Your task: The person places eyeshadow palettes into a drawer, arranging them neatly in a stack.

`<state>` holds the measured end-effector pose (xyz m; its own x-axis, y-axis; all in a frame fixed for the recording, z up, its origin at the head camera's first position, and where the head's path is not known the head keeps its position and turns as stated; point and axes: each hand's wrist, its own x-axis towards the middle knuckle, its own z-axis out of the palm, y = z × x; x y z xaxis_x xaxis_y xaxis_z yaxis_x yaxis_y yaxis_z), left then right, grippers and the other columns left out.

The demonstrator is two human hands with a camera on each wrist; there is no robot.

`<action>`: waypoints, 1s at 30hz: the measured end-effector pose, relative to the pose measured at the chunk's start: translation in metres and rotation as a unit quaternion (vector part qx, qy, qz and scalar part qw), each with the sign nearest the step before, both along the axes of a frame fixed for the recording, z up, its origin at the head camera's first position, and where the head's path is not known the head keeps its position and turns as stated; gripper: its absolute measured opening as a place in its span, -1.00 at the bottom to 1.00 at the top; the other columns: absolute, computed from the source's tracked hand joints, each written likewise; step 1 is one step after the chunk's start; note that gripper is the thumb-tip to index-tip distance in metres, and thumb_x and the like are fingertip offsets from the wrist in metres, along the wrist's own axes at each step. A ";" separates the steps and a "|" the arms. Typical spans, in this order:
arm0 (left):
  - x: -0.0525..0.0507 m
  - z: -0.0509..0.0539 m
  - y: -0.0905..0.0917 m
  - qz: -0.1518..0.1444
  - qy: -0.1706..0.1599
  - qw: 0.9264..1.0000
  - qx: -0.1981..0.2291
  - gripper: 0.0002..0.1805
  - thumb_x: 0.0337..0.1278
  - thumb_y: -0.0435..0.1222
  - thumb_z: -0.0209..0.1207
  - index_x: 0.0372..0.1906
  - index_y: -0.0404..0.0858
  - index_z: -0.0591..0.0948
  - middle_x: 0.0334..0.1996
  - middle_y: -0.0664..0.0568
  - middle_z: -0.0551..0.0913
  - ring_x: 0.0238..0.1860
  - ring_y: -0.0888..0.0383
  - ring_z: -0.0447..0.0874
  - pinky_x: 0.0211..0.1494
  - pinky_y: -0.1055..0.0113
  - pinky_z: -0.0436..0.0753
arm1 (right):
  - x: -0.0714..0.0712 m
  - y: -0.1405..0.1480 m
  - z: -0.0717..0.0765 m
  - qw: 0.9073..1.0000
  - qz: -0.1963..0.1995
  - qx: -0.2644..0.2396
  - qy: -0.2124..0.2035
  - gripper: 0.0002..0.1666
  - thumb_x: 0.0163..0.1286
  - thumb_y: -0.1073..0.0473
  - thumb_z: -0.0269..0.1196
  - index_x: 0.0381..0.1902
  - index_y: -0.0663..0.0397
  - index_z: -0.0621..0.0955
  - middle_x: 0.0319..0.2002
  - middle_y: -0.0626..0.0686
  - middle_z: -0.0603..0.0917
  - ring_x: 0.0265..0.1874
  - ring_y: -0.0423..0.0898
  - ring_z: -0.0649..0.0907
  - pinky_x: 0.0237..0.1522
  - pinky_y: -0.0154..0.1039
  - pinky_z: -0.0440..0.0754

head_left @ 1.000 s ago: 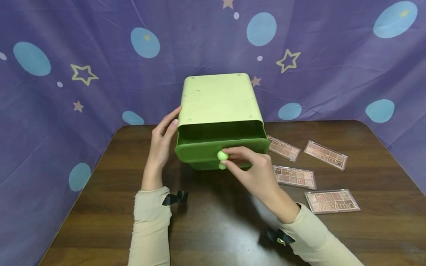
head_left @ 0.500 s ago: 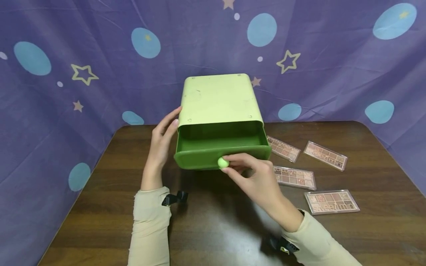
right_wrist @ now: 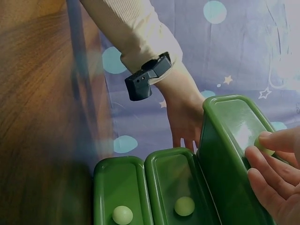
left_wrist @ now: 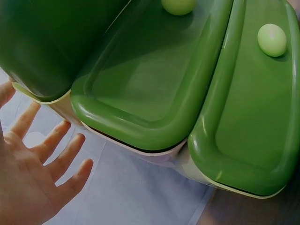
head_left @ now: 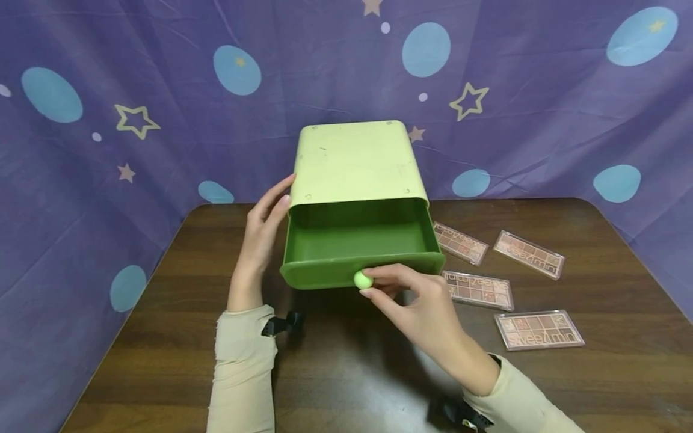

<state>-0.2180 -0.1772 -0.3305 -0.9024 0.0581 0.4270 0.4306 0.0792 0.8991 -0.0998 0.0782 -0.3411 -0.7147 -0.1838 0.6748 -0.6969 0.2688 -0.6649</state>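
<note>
A pale green cabinet (head_left: 357, 159) with green drawers stands at the back middle of the table. Its top drawer (head_left: 360, 240) is pulled out, and its inside shows nothing in it. My right hand (head_left: 428, 307) pinches the light green round knob (head_left: 363, 279) of that drawer between thumb and fingers. Against the cabinet's left side rests my left hand (head_left: 260, 240), its fingers extended; the left wrist view shows this hand (left_wrist: 42, 168) with spread fingers. In the right wrist view two lower drawers (right_wrist: 119, 183) are closed, each with its own knob.
Several clear-cased makeup palettes (head_left: 538, 330) lie on the brown wooden table (head_left: 162, 361) to the right of the cabinet, one partly hidden behind the drawer. A purple curtain (head_left: 346, 60) with stars and blue ovals hangs behind the table.
The top drawer has slid further out toward me, with my right hand moving down along with its knob. More of the drawer's inside shows. My left hand has stayed in place.
</note>
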 end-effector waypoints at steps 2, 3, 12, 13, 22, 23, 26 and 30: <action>0.000 0.000 0.000 -0.001 -0.002 1.000 -0.001 -0.53 0.45 -0.19 0.03 0.38 -0.18 0.48 0.35 0.08 0.46 0.34 0.18 0.35 0.39 0.21 0.31 | 0.000 0.000 -0.002 1.000 0.002 -0.001 0.007 -0.67 0.08 0.40 0.49 -0.16 0.09 0.74 -0.33 -0.03 0.79 -0.49 -0.25 0.70 -0.40 -0.43 0.65; 0.000 0.000 0.000 -0.001 -0.002 1.000 -0.001 -0.53 0.45 -0.19 0.03 0.38 -0.18 0.48 0.35 0.08 0.46 0.34 0.18 0.35 0.39 0.21 0.31 | 0.000 0.000 -0.003 1.000 0.003 -0.001 0.012 -0.67 0.07 0.41 0.48 -0.16 0.10 0.74 -0.33 -0.02 0.79 -0.50 -0.25 0.69 -0.40 -0.44 0.65; 0.000 0.000 0.000 -0.002 -0.003 1.000 -0.007 -0.53 0.46 -0.19 0.01 0.39 -0.18 0.47 0.36 0.09 0.45 0.35 0.19 0.33 0.38 0.21 0.31 | 0.002 -0.002 -0.008 0.999 0.021 -0.007 0.030 -0.67 0.05 0.44 0.48 -0.19 0.12 0.74 -0.31 -0.02 0.79 -0.51 -0.26 0.67 -0.42 -0.46 0.63; 0.000 0.000 0.000 -0.002 -0.002 1.000 -0.007 -0.53 0.46 -0.19 0.01 0.39 -0.18 0.47 0.36 0.08 0.45 0.35 0.19 0.34 0.38 0.21 0.32 | 0.002 -0.002 -0.009 0.999 0.022 -0.007 0.031 -0.67 0.05 0.44 0.48 -0.19 0.12 0.75 -0.31 -0.02 0.79 -0.51 -0.26 0.67 -0.42 -0.46 0.63; 0.000 0.000 0.000 0.000 0.001 1.000 -0.007 -0.53 0.46 -0.21 0.02 0.38 -0.21 0.47 0.35 0.07 0.46 0.34 0.18 0.35 0.37 0.21 0.33 | 0.002 -0.002 -0.010 0.999 0.024 -0.005 0.042 -0.68 0.02 0.45 0.49 -0.22 0.14 0.75 -0.28 0.01 0.79 -0.50 -0.25 0.67 -0.40 -0.47 0.63; 0.000 0.000 0.000 0.000 0.001 1.000 -0.008 -0.53 0.46 -0.21 0.02 0.38 -0.21 0.47 0.35 0.07 0.46 0.34 0.17 0.35 0.37 0.21 0.33 | 0.002 -0.002 -0.010 0.999 0.023 -0.004 0.043 -0.68 0.02 0.45 0.49 -0.22 0.14 0.75 -0.28 0.02 0.79 -0.50 -0.25 0.67 -0.40 -0.47 0.63; 0.000 0.000 0.000 -0.001 -0.001 1.000 -0.009 -0.53 0.46 -0.21 0.02 0.38 -0.21 0.47 0.36 0.06 0.45 0.34 0.16 0.35 0.38 0.21 0.33 | 0.002 -0.002 -0.010 0.999 0.023 -0.004 0.047 -0.67 0.01 0.46 0.49 -0.23 0.15 0.75 -0.28 0.03 0.79 -0.50 -0.24 0.67 -0.39 -0.47 0.63; 0.001 0.001 0.000 -0.002 -0.002 1.000 -0.014 -0.53 0.46 -0.21 0.01 0.39 -0.21 0.46 0.36 0.06 0.44 0.35 0.15 0.35 0.38 0.20 0.32 | 0.003 -0.001 -0.011 0.999 0.022 -0.003 0.049 -0.67 0.01 0.46 0.49 -0.22 0.15 0.74 -0.28 0.03 0.79 -0.49 -0.24 0.68 -0.38 -0.46 0.64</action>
